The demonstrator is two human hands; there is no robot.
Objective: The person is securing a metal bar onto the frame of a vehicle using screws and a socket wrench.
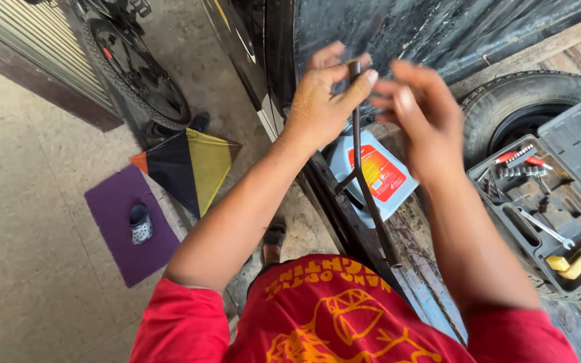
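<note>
A long dark metal rod [364, 181] with a short side branch stands nearly upright in front of me. My left hand [324, 101] grips the rod near its top end, thumb and fingers wrapped on it. My right hand [421, 121] is raised just right of the rod's top, blurred, fingers apart and close to the rod; I cannot tell if it touches. Behind the rod lies a grey plastic jug with a red and orange label [378, 175].
An open grey tool case [553, 195] with sockets, wrenches and a yellow piece rests on a tyre [506, 94] at right. At left are a bicycle wheel [139, 70], a black, yellow and orange kite [186, 165], and a purple mat [119, 235] with a small shoe.
</note>
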